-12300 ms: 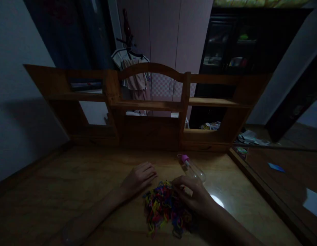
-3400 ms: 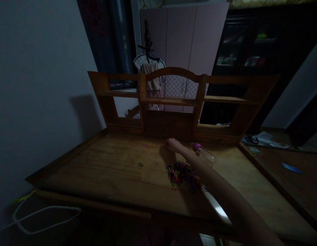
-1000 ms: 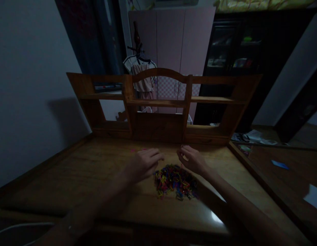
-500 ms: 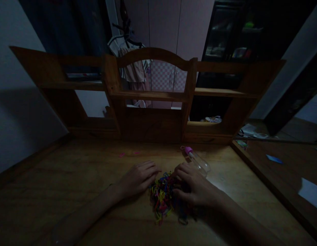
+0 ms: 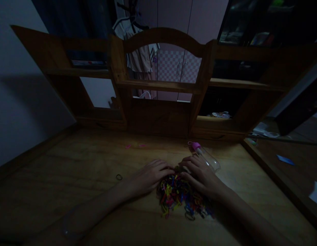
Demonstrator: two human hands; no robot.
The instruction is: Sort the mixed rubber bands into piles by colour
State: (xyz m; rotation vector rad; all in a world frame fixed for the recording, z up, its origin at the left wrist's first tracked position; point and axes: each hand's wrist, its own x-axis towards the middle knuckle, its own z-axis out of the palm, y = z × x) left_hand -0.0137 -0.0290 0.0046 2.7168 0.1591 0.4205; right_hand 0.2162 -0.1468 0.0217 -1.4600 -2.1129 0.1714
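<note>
A heap of small, many-coloured elastic hair bands (image 5: 174, 194) lies on the wooden desk (image 5: 71, 171) between my hands. At its far left edge, my left hand (image 5: 155, 174) has its thumb and fingers drawn together; whatever is between the tips is too dark to make out. My right hand (image 5: 202, 174) curves over the far right side of the heap, thumb and forefinger apart. One dark band (image 5: 119, 177) lies by itself left of my left forearm. Just beyond my right hand, a clear bottle (image 5: 209, 160) with a pink cap (image 5: 196, 146) rests on its side.
Two small pink pieces (image 5: 128, 146) lie farther back on the desk. A wooden shelf unit (image 5: 158, 114) with small drawers runs along the back edge. Past the raised right edge, a lower surface holds a blue card (image 5: 286, 159) and white paper (image 5: 316, 194).
My left hand has moved right, closer to my right hand, and its fingers have drawn together. The lone dark band now shows beside my forearm. The view has shifted slightly down and left.
</note>
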